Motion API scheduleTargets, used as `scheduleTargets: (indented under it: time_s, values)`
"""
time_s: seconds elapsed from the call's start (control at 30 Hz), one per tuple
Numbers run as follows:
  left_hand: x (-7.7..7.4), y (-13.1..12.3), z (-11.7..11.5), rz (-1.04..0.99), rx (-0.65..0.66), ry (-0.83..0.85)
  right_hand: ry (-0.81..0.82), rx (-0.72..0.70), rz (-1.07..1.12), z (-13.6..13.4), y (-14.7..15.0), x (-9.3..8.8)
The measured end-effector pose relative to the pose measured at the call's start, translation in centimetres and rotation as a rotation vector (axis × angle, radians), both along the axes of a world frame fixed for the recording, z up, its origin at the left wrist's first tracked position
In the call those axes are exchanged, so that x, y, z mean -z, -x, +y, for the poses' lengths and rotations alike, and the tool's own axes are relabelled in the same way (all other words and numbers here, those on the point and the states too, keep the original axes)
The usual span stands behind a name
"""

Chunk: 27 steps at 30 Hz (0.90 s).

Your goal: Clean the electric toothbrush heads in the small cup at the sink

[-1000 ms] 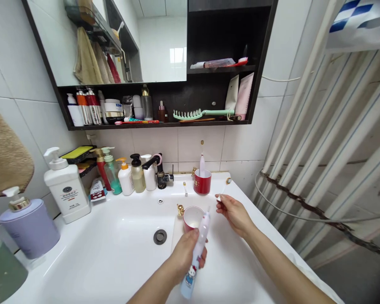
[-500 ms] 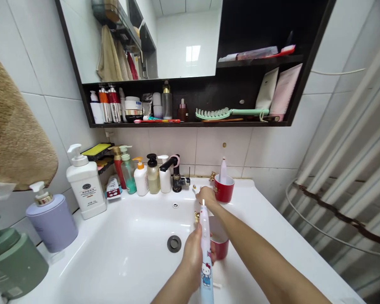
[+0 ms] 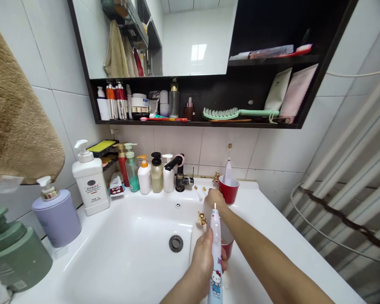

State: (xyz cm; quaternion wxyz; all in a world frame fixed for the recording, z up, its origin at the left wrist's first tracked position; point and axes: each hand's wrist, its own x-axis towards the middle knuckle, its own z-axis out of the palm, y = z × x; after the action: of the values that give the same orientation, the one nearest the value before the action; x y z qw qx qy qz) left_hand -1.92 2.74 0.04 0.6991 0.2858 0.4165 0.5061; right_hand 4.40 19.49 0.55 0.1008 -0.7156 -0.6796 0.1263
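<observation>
My left hand (image 3: 205,253) is closed around an electric toothbrush handle (image 3: 216,257), white and pale blue with a cartoon cat. It stands nearly upright, its bare metal shaft pointing up with no brush head on it. At the back of the counter my right hand (image 3: 215,198) has curled fingers; their tips are partly hidden. Just left of those fingers lie two small white toothbrush heads, one (image 3: 198,193) farther off and another (image 3: 204,191) by the fingertips. Whether the fingers grip the nearer one is unclear. A red cup (image 3: 229,191) behind this hand holds another electric toothbrush (image 3: 228,171).
A second red cup (image 3: 228,249) stands partly hidden behind my left hand, with a gold ornament (image 3: 202,218) beside it. The white sink (image 3: 129,249) lies to the left, its black faucet (image 3: 179,177) behind. Pump bottles (image 3: 145,177) line the back edge under a cabinet (image 3: 196,124).
My right hand has shifted slightly right, and a second toothbrush head now shows beside its fingers. The view has swung a little to the left. My left hand still grips the toothbrush handle.
</observation>
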Motion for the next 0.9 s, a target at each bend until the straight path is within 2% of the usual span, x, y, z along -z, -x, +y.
scheduleTargets:
  time_s: [0.37,0.53,0.63,0.73,0.9]
  values:
    - [-0.4,0.1,-0.5,0.06,-0.04,-0.072,-0.022,-0.004,0.15,-1.5,-1.0,0.0]
    - [-0.3,-0.1,-0.5,0.084,-0.024,-0.072,-0.033,0.019,0.324,-1.4,-0.3,0.3]
    - [-0.3,-0.1,-0.5,0.087,-0.018,-0.082,-0.036,0.042,0.484,-1.6,-0.1,-0.3]
    - [-0.4,-0.1,-0.7,0.081,-0.001,-0.081,-0.034,0.05,0.687,-3.4,-0.9,-1.5]
    - [-0.2,-0.5,-1.7,0.086,0.171,-0.101,-0.069,0.018,1.07,-10.0,-5.0,-3.1]
